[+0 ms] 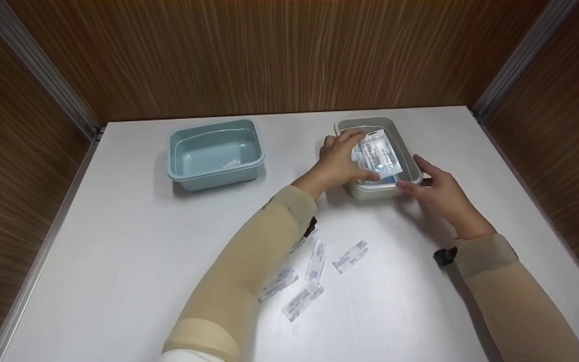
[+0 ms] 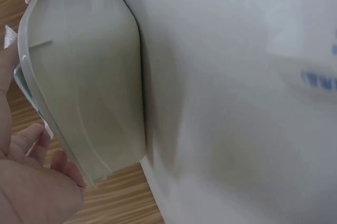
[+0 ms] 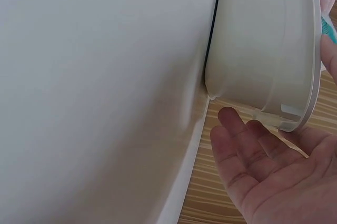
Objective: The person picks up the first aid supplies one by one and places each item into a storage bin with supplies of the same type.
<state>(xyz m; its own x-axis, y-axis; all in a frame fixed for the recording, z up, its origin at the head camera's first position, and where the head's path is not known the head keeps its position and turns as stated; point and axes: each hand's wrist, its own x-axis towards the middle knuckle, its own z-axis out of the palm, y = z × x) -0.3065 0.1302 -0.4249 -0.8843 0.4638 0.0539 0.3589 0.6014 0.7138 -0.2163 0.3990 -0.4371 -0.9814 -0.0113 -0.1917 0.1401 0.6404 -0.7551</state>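
Note:
A beige plastic bin (image 1: 377, 192) stands at the table's back right. In it lie silvery-white printed sachets (image 1: 381, 153) with some blue on them. My left hand (image 1: 339, 160) reaches over the bin's left side and grips the sachets between thumb and fingers. At the bin's right corner, my right hand (image 1: 443, 193) holds the rim between thumb and index finger. In the right wrist view, the other fingers (image 3: 245, 148) spread loosely beside the wall. The left wrist view shows the bin's outer wall (image 2: 89, 77) and hides most of the sachets.
A light blue bin (image 1: 219, 177) with a small clear or whitish piece inside stands at the back left. Several narrow printed white packets (image 1: 302, 301) lie scattered near the table's middle, partly behind my left sleeve (image 1: 249, 251). Wood-grain panels (image 1: 289, 55) enclose the white table.

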